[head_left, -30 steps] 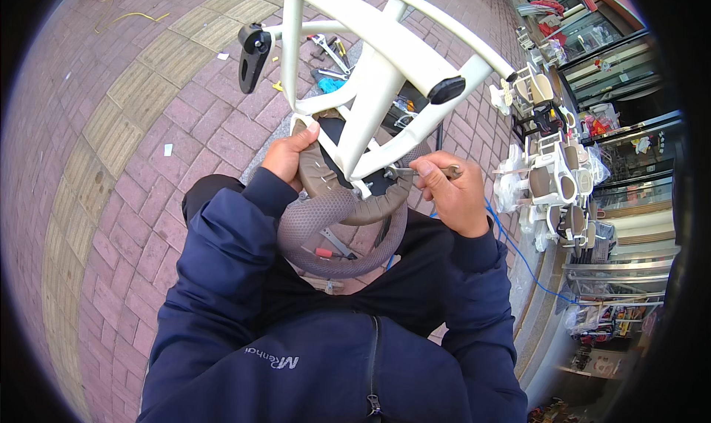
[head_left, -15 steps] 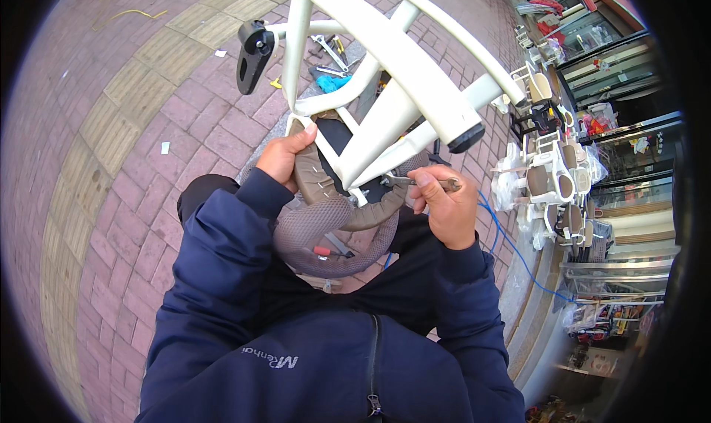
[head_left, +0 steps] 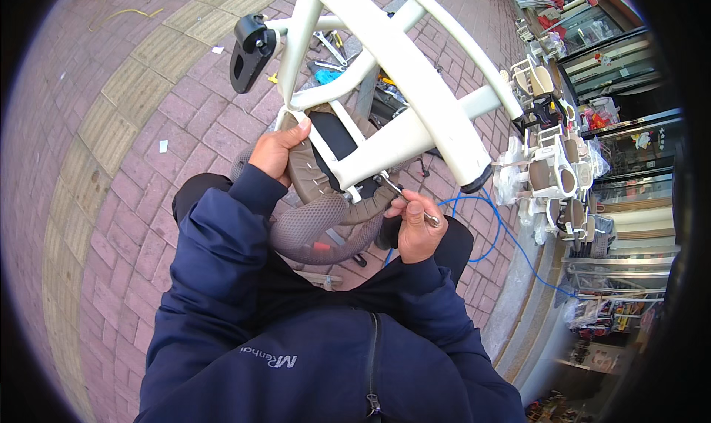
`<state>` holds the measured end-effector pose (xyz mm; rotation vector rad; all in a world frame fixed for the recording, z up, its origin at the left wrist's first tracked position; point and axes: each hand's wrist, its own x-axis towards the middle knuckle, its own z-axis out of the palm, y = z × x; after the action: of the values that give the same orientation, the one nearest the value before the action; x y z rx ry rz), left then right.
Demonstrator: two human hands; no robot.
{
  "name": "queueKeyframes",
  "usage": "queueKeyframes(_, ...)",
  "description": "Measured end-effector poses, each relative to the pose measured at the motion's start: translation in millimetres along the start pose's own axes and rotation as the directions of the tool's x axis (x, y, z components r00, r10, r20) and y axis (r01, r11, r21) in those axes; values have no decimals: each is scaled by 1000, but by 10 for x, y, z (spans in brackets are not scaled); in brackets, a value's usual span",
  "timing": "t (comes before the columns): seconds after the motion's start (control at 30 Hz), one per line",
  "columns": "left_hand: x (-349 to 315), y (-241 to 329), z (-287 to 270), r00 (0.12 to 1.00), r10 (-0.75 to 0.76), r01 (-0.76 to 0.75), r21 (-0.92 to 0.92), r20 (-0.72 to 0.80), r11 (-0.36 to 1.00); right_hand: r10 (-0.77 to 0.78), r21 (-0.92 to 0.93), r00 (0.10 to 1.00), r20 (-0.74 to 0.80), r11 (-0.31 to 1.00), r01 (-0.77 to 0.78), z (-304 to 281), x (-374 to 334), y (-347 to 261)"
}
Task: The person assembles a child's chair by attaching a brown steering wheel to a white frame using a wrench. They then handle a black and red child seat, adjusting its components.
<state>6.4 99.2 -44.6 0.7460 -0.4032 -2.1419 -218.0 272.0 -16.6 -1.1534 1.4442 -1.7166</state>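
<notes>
An upturned chair with a white tubular frame (head_left: 437,90) stands between my knees, its brown seat underside (head_left: 302,175) and curved grey mesh part (head_left: 305,230) toward me. My left hand (head_left: 274,153) is closed on the seat edge beside a white frame bar, thumb on top. In my right hand (head_left: 418,230) is a metal wrench (head_left: 395,189). The wrench's far end meets the seat underside near a frame bracket (head_left: 354,194); the fastener there is too small to make out. A black plate-like part (head_left: 249,56) sticks out from the frame's left side.
Hand tools (head_left: 332,49) and a blue item (head_left: 326,76) lie on the brick paving (head_left: 200,119) beyond the chair. A blue hose (head_left: 498,234) curls at my right. Several white chair parts (head_left: 552,175) are piled along the shopfront.
My right hand has moved down and left, swinging the wrench handle toward me. The chair frame has shifted slightly right and nearer. My left hand keeps its grip, slightly lower.
</notes>
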Motion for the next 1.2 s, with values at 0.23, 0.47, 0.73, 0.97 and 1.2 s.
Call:
queueKeyframes(0.23, -9, 36, 102, 996, 33, -27, 73, -81, 997, -35, 47, 998, 47, 998, 32, -5, 116, -35)
queueKeyframes(0.47, -61, 49, 112, 999, 50, -50, 38, 15, 998, -335, -250, 932, 137, 899, 359, 134, 98, -426)
queueKeyframes(0.73, -32, 49, 70, 999, 41, -42, 34, 19, 999, -323, -302, 894, 309, 858, 415, 264, 47, -513)
queueKeyframes(0.97, -36, 23, 52, 998, 66, -66, -3, 9, 998, -153, -321, 967, 203, 923, 213, 355, -62, -534)
queueKeyframes(1.2, -46, -9, 27, 996, 85, -84, 69, -11, 994, -104, -421, 956, 273, 881, 216, 358, 27, -734)
